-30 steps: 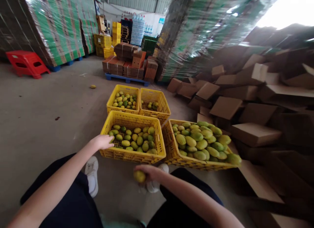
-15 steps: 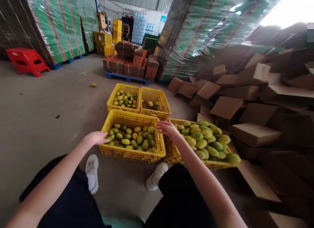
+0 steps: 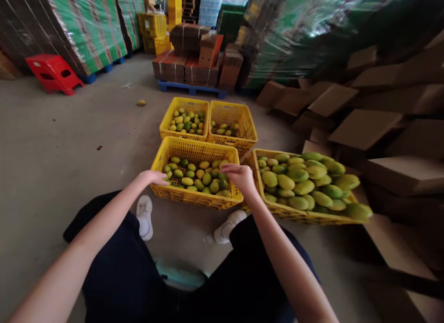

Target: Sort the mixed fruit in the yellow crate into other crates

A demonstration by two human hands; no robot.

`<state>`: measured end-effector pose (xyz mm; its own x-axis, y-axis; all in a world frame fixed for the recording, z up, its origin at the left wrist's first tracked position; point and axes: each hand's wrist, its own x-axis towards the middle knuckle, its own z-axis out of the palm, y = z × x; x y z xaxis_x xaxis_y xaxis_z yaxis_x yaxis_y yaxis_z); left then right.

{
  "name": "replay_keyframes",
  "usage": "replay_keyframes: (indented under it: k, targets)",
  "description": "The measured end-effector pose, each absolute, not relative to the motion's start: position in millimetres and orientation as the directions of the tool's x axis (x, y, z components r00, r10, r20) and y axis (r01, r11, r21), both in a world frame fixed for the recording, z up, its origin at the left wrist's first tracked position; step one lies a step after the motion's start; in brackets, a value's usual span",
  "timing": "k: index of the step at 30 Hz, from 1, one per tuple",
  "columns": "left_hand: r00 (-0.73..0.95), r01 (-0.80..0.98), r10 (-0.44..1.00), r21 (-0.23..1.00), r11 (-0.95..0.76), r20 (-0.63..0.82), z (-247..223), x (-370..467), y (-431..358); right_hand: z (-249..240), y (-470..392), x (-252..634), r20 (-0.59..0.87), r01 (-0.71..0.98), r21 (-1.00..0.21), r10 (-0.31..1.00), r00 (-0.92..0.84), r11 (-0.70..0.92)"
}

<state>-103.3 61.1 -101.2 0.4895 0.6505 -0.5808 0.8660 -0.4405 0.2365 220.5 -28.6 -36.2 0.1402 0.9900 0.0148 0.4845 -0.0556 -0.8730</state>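
In front of my feet stands a yellow plastic crate (image 3: 196, 202) with a loose layer of green and yellow mangoes (image 3: 187, 181) on its bottom. My left hand (image 3: 155, 177) reaches over its left rim, fingers stretched toward the mangoes at that end; their tips are partly hidden. My right hand (image 3: 240, 176) hovers at the right end, its fingers extended left over the fruit, with no mango visible in it. To the right, beside my right forearm, another yellow crate (image 3: 294, 215) is heaped with larger mangoes (image 3: 305, 188).
Behind stand two more yellow crates, the left one (image 3: 165, 121) and the right one (image 3: 250, 124), both holding mangoes. One mango (image 3: 141, 102) lies on the floor. Cardboard boxes (image 3: 364, 128) are piled right. A blue pallet (image 3: 192, 89) with flattened cartons and a red stool (image 3: 55, 74) are farther back.
My view has tipped down and shifted left, so the crates appear higher and farther right. My right hand's fingers have drawn closer together over the mangoes; my left hand stays at the left rim.
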Motion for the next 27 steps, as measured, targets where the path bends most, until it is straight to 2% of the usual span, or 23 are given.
replay_keyframes:
  k: [2, 5, 7, 8, 9, 11, 14, 18, 21, 27]
  targets:
    - [0.465, 0.877, 0.627, 0.228, -0.424, -0.625, -104.2, -95.4, 65.7, -43.3, -31.6, 199.2, -0.008, 0.681, -0.732, 0.999, -0.036, 0.018]
    - [0.434, 0.891, 0.618, 0.211, -0.402, -0.655, -115.6, -81.5, 82.5, -53.4, -40.4, 171.6, -0.131, 0.779, -0.617, 0.961, -0.242, 0.112]
    - [0.4, 0.905, 0.628, 0.177, -0.388, -0.668, -131.6, -70.9, 98.5, -58.8, -50.4, 158.3, -0.297, 0.886, -0.386, 0.874, -0.384, 0.258]
    - [0.38, 0.911, 0.634, 0.156, -0.381, -0.674, -142.1, -65.2, 106.7, -61.2, -56.6, 152.9, -0.396, 0.912, -0.262, 0.827, -0.399, 0.315]
    - [0.362, 0.917, 0.641, 0.134, -0.376, -0.677, -154.0, -59.3, 114.4, -63.8, -63.3, 147.8, -0.455, 0.923, -0.216, 0.804, -0.383, 0.317]
    - [0.34, 0.922, 0.657, 0.101, -0.374, -0.673, -179.9, -47.6, 127.9, -70.2, -76.9, 137.9, -0.537, 0.932, -0.203, 0.761, -0.363, 0.301]
    - [0.35, 0.916, 0.692, 0.079, -0.392, -0.632, -218.4, -31.3, 143.9, -83.2, -93.1, 122.5, -0.61, 0.918, -0.247, 0.686, -0.397, 0.311]
    - [0.372, 0.905, 0.723, 0.053, -0.423, -0.582, -262.8, -12.6, 160.7, -101.1, -104.1, 109.0, -0.518, 0.844, -0.386, 0.669, -0.533, 0.373]
    - [0.388, 0.894, 0.706, 0.056, -0.444, -0.592, -291.2, -1.1, 169.2, -111.0, -107.3, 112.2, -0.494, 0.815, -0.482, 0.668, -0.556, 0.321]
    - [0.365, 0.898, 0.694, 0.038, -0.438, -0.621, -321.2, 7.9, 176.9, -110.5, -101.9, 134.2, -0.592, 0.896, -0.413, 0.7, -0.399, 0.161]
